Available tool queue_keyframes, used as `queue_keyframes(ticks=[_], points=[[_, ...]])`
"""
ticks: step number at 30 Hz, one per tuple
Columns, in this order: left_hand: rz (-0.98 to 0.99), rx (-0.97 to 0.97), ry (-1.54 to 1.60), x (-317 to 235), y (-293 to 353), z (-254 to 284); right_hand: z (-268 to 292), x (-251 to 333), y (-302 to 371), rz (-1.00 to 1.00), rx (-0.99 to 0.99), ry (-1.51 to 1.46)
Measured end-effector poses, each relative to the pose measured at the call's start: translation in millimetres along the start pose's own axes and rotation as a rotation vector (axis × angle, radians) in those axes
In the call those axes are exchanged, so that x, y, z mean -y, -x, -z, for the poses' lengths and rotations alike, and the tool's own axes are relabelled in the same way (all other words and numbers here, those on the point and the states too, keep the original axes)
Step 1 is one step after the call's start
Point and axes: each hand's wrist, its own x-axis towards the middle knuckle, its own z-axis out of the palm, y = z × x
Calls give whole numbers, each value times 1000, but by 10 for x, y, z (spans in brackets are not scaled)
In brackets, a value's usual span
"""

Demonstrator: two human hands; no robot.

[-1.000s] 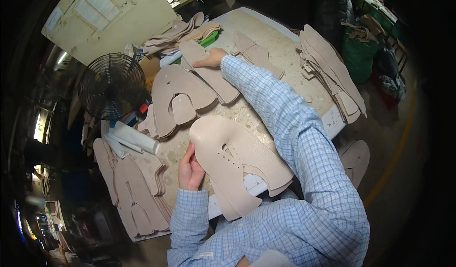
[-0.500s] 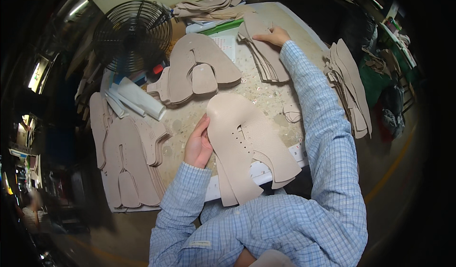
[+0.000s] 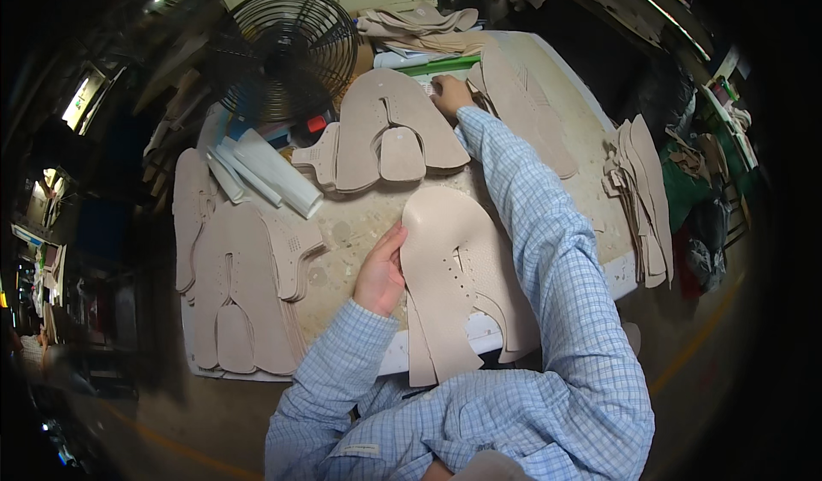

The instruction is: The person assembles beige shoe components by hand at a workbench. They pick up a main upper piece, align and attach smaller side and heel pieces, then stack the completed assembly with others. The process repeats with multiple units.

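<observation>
My left hand is closed on the left edge of a beige leather shoe upper, punched with a row of small holes. The upper hangs over the table's near edge, its legs pointing toward me. My right arm stretches far across the table. My right hand is in the gap between the middle stack of beige uppers and a right-hand stack of beige leather pieces. Its fingers look curled beside a white sheet; what they hold, if anything, I cannot make out.
More cut pieces are stacked at the near left and hang over the right edge. A black fan stands at the far left. Rolled white sheets lie in front of it. Folded leather is piled at the back.
My right hand has left the top of the right-hand stack and moved left into the gap beside it. My left hand still grips the upper. The whole view has shifted somewhat.
</observation>
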Motion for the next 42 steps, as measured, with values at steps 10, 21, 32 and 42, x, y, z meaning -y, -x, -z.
queue_keyframes(ticks=[10,21,32,42], points=[[34,9,51,20,3,-9,-180,-93,4,101,-268,-239],[48,24,35,-15,60,-65,-100,109,-178,-161,-195,-178],[58,44,29,-22,75,-70,-326,-131,-428,-366,-31,-421],[48,45,32,-4,50,-35,-156,55,-411,-478,-2,-370]])
